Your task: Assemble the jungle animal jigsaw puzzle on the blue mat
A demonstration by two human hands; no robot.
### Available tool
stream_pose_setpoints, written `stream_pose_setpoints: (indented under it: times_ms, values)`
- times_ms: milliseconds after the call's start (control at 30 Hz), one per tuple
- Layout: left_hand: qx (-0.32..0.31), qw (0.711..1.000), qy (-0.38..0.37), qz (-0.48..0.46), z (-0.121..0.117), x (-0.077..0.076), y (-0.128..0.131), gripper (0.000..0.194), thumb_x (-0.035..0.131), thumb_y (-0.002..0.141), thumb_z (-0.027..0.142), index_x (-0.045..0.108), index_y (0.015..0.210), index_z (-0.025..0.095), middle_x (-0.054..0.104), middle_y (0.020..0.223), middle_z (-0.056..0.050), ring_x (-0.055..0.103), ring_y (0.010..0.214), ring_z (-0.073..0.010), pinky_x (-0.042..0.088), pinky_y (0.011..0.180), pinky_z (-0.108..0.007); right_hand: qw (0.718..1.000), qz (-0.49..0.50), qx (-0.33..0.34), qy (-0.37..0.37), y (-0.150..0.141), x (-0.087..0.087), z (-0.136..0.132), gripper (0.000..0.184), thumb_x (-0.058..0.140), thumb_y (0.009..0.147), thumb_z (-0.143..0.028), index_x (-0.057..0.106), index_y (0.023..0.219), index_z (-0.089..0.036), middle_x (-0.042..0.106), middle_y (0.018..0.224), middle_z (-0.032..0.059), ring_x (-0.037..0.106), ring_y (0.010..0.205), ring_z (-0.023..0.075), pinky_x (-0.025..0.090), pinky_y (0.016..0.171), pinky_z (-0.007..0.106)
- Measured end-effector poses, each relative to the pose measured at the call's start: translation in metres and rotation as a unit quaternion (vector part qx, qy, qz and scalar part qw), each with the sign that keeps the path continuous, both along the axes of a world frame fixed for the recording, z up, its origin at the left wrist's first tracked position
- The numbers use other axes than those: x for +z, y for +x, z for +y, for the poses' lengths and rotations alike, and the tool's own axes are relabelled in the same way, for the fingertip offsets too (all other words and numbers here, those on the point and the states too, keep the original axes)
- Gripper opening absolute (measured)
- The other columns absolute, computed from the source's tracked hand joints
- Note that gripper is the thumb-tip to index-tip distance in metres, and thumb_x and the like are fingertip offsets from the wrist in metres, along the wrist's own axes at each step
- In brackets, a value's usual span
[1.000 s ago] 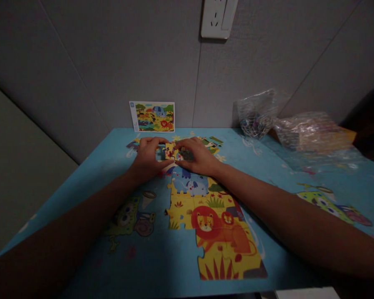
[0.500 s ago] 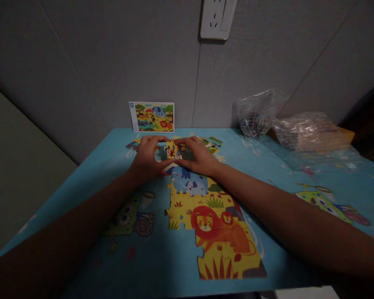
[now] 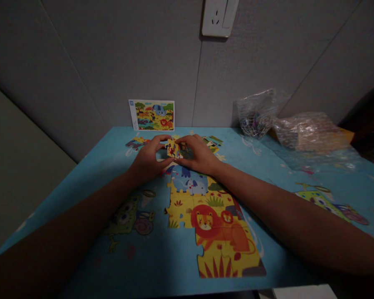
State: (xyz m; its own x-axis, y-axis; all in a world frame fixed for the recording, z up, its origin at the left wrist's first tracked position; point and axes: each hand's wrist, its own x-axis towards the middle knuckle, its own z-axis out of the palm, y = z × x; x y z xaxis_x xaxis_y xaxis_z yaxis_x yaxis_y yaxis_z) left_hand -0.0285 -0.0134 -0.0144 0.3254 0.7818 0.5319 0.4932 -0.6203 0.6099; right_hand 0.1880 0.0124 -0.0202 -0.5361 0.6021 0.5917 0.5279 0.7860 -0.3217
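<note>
Jigsaw [image 3: 216, 228] lies part-joined, long axis running away from us. Toward its far end, we hold left hand [image 3: 148, 160] and right hand [image 3: 202, 157] about equally near, fingers clamped on the small piece [image 3: 172, 148] between them, raised facing us.

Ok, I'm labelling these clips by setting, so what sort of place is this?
Probably a room in a home, though that isn't certain: a wall socket sits above a table with a cartoon-printed surface, on which lies a partly joined animal puzzle.
</note>
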Motion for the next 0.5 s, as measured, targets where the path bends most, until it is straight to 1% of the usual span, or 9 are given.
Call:
stream_pose_setpoints:
  times_ms: [133, 267, 400, 500]
  values:
    - [0.027, 0.998, 0.017, 0.049, -0.0013, 0.0043, -0.0017, 0.052, 0.070, 0.080, 0.028, 0.055, 0.128, 0.017, 0.065, 0.129, -0.013, 0.068, 0.109, -0.0255, 0.055, 0.101, -0.042, 1.000, 0.002, -0.006, 0.003, 0.0006, -0.0012, 0.0027, 0.047, 0.077, 0.080, -0.041, 0.060, 0.118, -0.020, 0.067, 0.115, 0.0108, 0.056, 0.103, 0.0293, 0.043, 0.092, 0.044]
    - [0.042, 0.996, 0.040, 0.075, -0.0005, 0.0057, -0.0022, 0.051, 0.071, 0.080, 0.033, 0.058, 0.127, 0.016, 0.066, 0.129, -0.014, 0.065, 0.115, -0.0273, 0.053, 0.102, -0.043, 1.000, 0.003, -0.008, 0.012, 0.0007, -0.0013, 0.0041, 0.045, 0.076, 0.080, -0.043, 0.060, 0.116, -0.021, 0.066, 0.111, 0.0100, 0.055, 0.102, 0.0290, 0.041, 0.093, 0.044]
    - [0.033, 0.996, 0.026, 0.080, 0.0008, 0.0040, -0.0019, 0.055, 0.073, 0.080, 0.038, 0.058, 0.127, 0.014, 0.068, 0.126, -0.015, 0.066, 0.114, -0.0280, 0.053, 0.102, -0.043, 1.000, 0.001, -0.006, 0.012, 0.0001, 0.0013, 0.0026, 0.041, 0.076, 0.080, -0.041, 0.061, 0.112, -0.020, 0.065, 0.106, 0.0091, 0.055, 0.100, 0.0279, 0.040, 0.092, 0.042]
    - [0.038, 0.996, 0.012, 0.083, 0.0015, 0.0027, -0.0024, 0.059, 0.073, 0.079, 0.040, 0.057, 0.129, 0.013, 0.068, 0.127, -0.015, 0.066, 0.114, -0.0288, 0.053, 0.102, -0.043, 1.000, -0.003, -0.002, 0.012, -0.0002, 0.0027, 0.0015, 0.038, 0.075, 0.081, -0.039, 0.062, 0.110, -0.020, 0.064, 0.103, 0.0084, 0.055, 0.098, 0.0275, 0.040, 0.091, 0.041]
